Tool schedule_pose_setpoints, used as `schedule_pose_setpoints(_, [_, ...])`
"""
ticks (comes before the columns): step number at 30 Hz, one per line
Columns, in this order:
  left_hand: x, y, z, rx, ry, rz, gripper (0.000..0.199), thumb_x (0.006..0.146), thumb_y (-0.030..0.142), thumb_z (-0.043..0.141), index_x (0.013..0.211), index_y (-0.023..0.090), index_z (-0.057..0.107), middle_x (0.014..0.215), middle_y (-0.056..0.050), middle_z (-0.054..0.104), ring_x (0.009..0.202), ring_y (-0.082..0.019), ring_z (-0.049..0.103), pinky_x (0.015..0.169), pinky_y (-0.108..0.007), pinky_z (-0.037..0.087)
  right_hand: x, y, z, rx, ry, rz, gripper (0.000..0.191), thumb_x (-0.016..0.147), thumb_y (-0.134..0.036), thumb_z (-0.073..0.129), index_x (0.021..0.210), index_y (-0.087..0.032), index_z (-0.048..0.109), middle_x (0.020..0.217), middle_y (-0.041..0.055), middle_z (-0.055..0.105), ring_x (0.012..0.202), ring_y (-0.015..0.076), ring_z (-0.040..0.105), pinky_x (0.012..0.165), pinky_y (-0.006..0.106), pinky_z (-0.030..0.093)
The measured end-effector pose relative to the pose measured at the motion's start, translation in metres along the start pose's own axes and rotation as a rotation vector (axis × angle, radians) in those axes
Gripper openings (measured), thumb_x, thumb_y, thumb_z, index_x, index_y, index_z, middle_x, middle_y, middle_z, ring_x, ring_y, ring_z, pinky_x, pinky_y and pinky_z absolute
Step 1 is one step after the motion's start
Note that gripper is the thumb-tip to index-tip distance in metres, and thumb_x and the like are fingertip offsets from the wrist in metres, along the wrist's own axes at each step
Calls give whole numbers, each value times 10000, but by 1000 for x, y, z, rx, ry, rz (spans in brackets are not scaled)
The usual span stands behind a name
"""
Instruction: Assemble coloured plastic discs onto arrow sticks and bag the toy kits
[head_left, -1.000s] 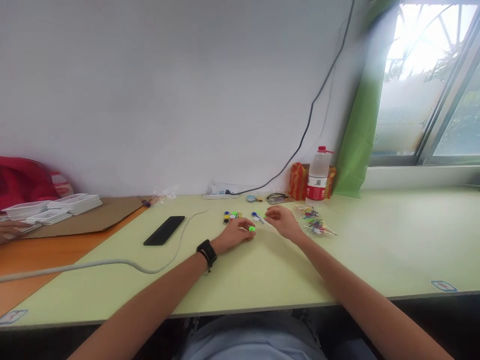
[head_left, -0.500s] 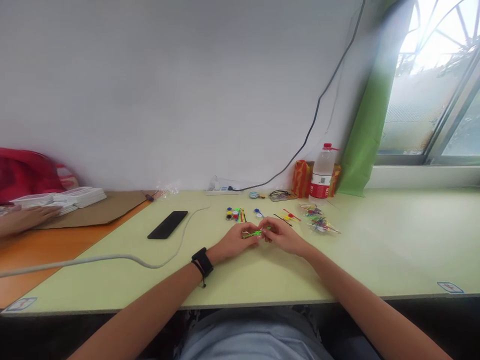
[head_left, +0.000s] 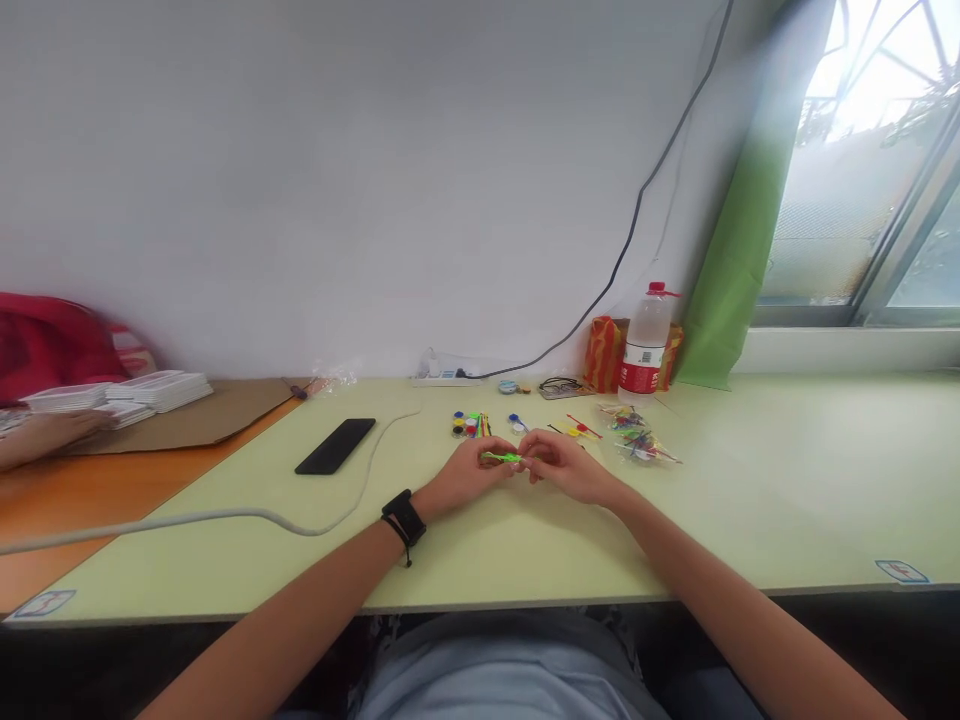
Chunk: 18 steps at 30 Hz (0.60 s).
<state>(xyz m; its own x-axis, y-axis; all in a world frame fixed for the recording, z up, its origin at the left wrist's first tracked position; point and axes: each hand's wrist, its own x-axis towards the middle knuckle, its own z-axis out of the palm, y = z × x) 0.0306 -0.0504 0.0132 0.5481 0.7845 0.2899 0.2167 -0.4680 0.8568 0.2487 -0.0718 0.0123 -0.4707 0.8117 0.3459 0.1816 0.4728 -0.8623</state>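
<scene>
Both hands meet over the middle of the pale green table [head_left: 480, 560]. My left hand [head_left: 471, 474] pinches a small bright green piece [head_left: 501, 457] between thumb and fingers. On the piece's right end, the fingertips of my right hand [head_left: 561, 466] are closed. Just behind the hands lie several coloured discs [head_left: 465, 424] beside a bundle of coloured sticks [head_left: 483, 426]. A blue and white piece [head_left: 516, 423] is behind the fingers. Red and yellow pieces [head_left: 582, 428] lie behind my right hand, near clear bags of coloured parts [head_left: 637, 440].
A black phone [head_left: 336, 446] and a pale cable [head_left: 285, 524] lie to the left. A bottle [head_left: 646, 345] and power strip [head_left: 446, 380] stand by the wall. At the far left, another person's hand [head_left: 56, 435] touches white boxes [head_left: 161, 391].
The green piece has turned slightly between my fingers and sits a little higher in view. Both hands remain in nearly the same place.
</scene>
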Motion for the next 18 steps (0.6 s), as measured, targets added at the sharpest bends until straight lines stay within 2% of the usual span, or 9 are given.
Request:
schedule_pose_setpoints(7, [2,-2,-1,3,10,36,309,866,399,763,1061,159,750,1036,-100,781,943,-232,731,905,-356,566,-1,5,1,-77,6,31,125,913,-339,613,958,-229,574,839,1,661,656,134,601,601,262,495])
schedule_pose_setpoints(13, [2,-6,0,50,15,104,292,886,404,745,1056,167,762,1060,-91,778,984,-229,718,919,-337,558,-2,0,0,-102,18,0,66,918,-279,580,957,-228,565,825,-6,637,664,135,594,597,255,479])
schedule_pose_setpoints(18, [1,-6,-1,31,11,105,263,876,377,751,1037,169,762,1062,-93,775,991,-232,721,924,-347,569,-3,6,-1,-164,-13,-2,31,924,-257,560,943,-234,567,766,-19,618,634,137,576,580,251,463])
